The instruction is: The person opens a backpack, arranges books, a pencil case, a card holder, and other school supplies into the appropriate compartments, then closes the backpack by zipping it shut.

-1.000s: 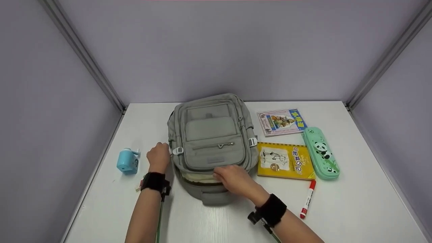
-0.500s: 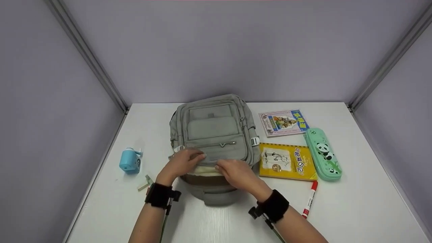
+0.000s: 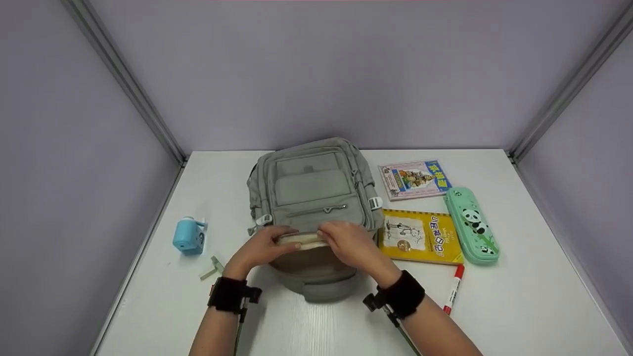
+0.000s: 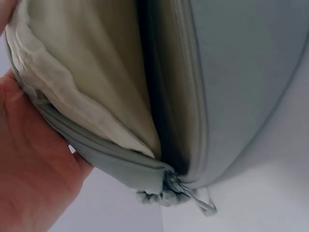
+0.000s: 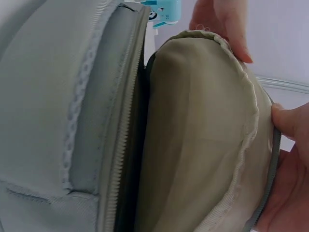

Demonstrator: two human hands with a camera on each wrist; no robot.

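A grey backpack (image 3: 312, 187) lies on the table with its front upward and its top end towards me. My left hand (image 3: 258, 250) pinches the left part of the front panel's rim, thumb inside. Further right on that rim, my right hand (image 3: 352, 244) grips the edge between thumb and fingers. The main compartment gapes between this lifted rim and the back panel. Its beige lining (image 5: 198, 121) shows in the right wrist view, and I see no contents there. Zip pulls (image 4: 200, 200) hang at the opening's corner in the left wrist view.
On the left stand a blue pencil sharpener (image 3: 189, 236) with a crank and small pale green pieces (image 3: 212, 268). To the right lie a yellow book (image 3: 423, 236), a pink-bordered booklet (image 3: 415, 179), a green panda pencil case (image 3: 472, 225) and a red-capped marker (image 3: 453, 289).
My left hand has come from beside the bag's left buckle onto the front rim. Both hands have lifted that rim, and the opening is wider.
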